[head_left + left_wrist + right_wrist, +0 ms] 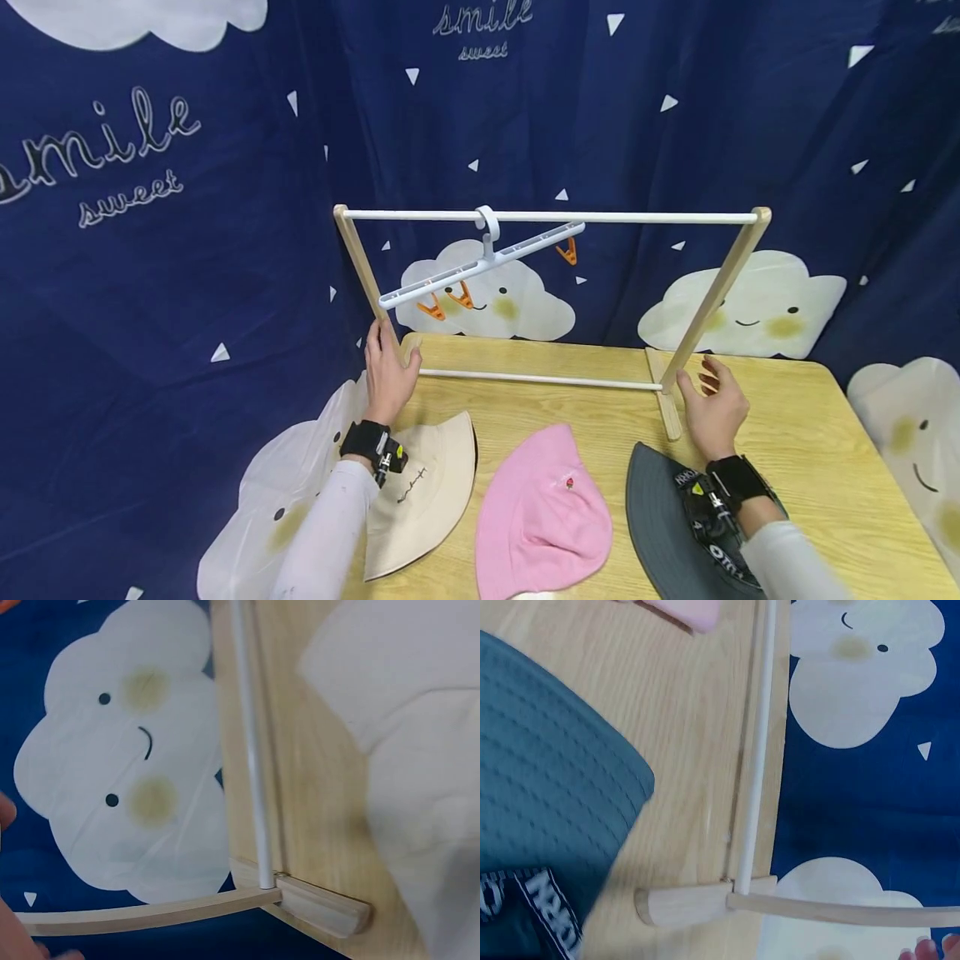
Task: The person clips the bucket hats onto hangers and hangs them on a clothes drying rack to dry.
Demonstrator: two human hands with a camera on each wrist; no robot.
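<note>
A wooden rack with a white top rod (637,218) stands on the table. From that rod hangs a pale blue hanger (450,277), tilted, carrying orange clips (567,251). My left hand (390,375) is beside the rack's left post (360,262), thumb spread from the fingers; whether it touches the post is unclear. Next to the right post (712,304) is my right hand (714,408), its fingers loosely bent and holding nothing. Nearer me lie a cream bucket hat (435,475), a pink bucket hat (536,517) and a dark grey-blue bucket hat (656,517), partly under my right wrist.
A white lower rod (540,379) joins the posts near the tabletop. The rack's right foot (682,904) rests on the wooden table (817,450). A navy curtain (247,208) with clouds and lettering hangs behind and at the sides.
</note>
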